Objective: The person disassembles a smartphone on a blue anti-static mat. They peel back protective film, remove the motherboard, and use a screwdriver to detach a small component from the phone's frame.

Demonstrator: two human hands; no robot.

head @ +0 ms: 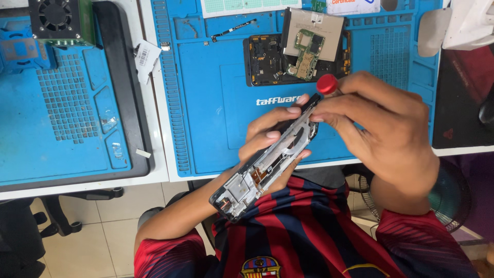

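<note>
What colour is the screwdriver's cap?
Red; the screwdriver cap shows best in the head view.

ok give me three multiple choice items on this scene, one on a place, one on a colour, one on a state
1. Where does the circuit board lie?
A. on the blue mat
B. on the floor
C. in the person's lap

2. What colour is the screwdriver's cap?
A. green
B. red
C. yellow

3. How is the phone frame held?
A. flat on the mat
B. propped against the fan
C. in the left hand, off the mat

Answers:
1. A: the board rests on the opened phone on the blue mat.
2. B: the round cap by the right hand is red.
3. C: the left hand has its fingers wrapped round the frame, which tilts above the table edge.
</note>
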